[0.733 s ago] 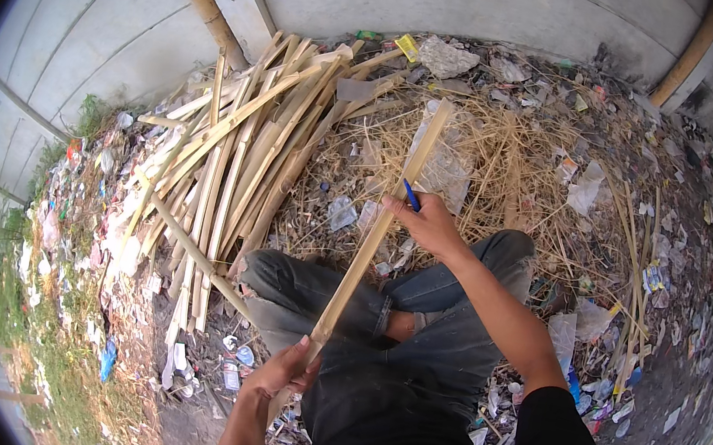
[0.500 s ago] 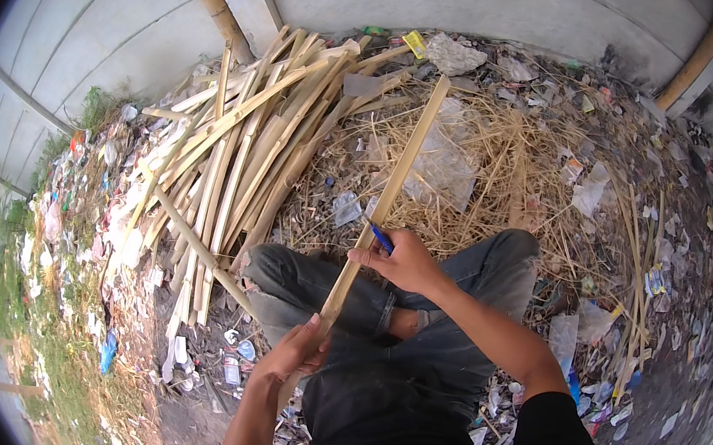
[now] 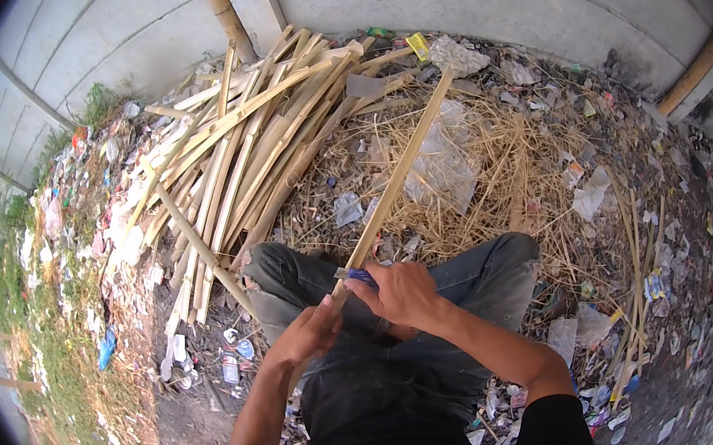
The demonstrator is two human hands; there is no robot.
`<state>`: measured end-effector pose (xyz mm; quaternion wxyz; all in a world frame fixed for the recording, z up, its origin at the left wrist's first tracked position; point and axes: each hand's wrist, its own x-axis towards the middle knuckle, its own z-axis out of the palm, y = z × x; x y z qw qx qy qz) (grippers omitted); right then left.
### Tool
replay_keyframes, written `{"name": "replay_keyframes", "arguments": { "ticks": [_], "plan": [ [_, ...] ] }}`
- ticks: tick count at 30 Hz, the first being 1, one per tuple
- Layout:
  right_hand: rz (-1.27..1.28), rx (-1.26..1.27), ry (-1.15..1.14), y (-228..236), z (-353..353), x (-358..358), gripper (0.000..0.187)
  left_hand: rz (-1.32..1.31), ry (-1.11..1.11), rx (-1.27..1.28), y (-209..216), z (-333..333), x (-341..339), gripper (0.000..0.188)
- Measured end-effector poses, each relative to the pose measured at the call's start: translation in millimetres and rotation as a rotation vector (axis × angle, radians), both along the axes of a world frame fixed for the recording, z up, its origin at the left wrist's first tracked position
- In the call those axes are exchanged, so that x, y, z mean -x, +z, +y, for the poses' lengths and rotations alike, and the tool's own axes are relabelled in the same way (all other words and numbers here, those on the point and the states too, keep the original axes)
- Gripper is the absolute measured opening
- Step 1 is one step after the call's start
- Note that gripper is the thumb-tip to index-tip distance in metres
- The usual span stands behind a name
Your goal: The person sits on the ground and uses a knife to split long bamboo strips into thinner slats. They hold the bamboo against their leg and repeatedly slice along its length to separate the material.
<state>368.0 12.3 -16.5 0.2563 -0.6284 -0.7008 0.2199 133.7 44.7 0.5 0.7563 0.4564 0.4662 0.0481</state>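
A long pale bamboo strip (image 3: 404, 165) slants from my lap up toward the far wall. My left hand (image 3: 312, 330) is closed around its lower part, and the strip's near end runs down beside my left forearm. In my right hand (image 3: 401, 293) is a small knife with a blue handle (image 3: 359, 276). Its blade (image 3: 341, 273) lies across the strip, just above my left fingers. Part of the knife handle is hidden by my right fingers.
A heap of split bamboo strips (image 3: 241, 152) lies at the left, with a bamboo pole (image 3: 197, 235) reaching toward my left knee. Straw-like shavings (image 3: 503, 173) and plastic litter cover the ground ahead. A concrete panel wall (image 3: 477, 12) stands behind. Thin strips (image 3: 637, 290) lie at the right.
My right hand with the knife has slid down the strip toward me, close to my left hand. The left hand has moved slightly up and right, still gripping the strip.
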Motion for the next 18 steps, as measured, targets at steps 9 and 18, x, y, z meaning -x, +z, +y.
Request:
{"name": "replay_keyframes", "arguments": {
  "ticks": [9, 18],
  "plan": [
    [0.092, 0.094, -0.743, -37.0, 62.2, -225.3, 0.068, 0.083, -0.21, -0.014, -3.3, -28.1, 47.4, 0.07],
    [0.42, -0.094, -0.424, -15.3, 34.0, -140.1, 0.038, 0.157, -0.115, -0.312, -4.4, -2.1, 11.9, 0.058]
  ]
}}
